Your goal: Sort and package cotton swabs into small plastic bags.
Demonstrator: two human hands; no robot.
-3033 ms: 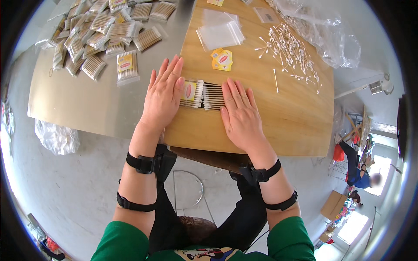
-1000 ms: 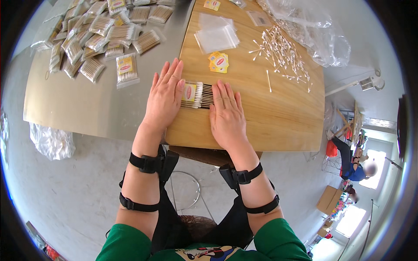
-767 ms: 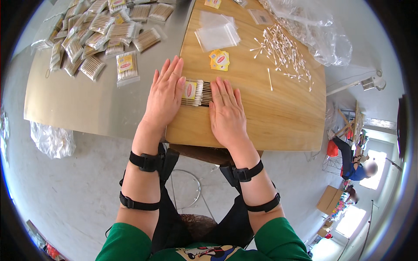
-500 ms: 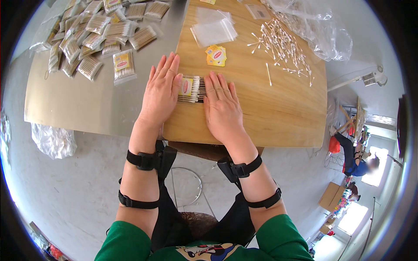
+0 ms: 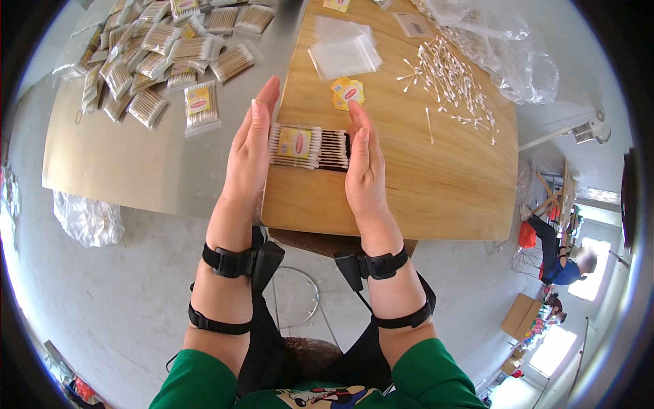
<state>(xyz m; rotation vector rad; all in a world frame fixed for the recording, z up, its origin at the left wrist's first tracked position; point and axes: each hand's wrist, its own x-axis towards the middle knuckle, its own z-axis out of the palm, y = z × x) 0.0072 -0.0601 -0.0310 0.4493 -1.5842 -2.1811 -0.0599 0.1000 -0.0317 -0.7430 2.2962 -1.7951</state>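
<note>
Between my upright palms lies a flat row of cotton swabs [image 5: 332, 148], its left part overlaid by a yellow card [image 5: 294, 143] that seems to be inside a clear bag. Dark material shows under and beyond the swabs' right ends. My left hand [image 5: 252, 146] stands on edge at the left end, fingers straight, near the seam between metal and wood. Facing it, my right hand [image 5: 366, 160] is on edge at the right end, fingers outstretched. Neither hand grips anything; whether the palms touch the swab ends I cannot tell.
Filled swab packets [image 5: 160, 61] are heaped on the metal table [image 5: 136, 163] at left. On the wooden board [image 5: 436, 198] lie yellow cards [image 5: 347, 93], empty clear bags [image 5: 346, 51], loose swabs [image 5: 453, 82] and a large plastic bag [image 5: 507, 54]. A person [image 5: 562, 266] sits far right.
Both hands have turned from palms-down to on edge. My right hand has moved right, away from the left, uncovering more of the swab row and its dark right end.
</note>
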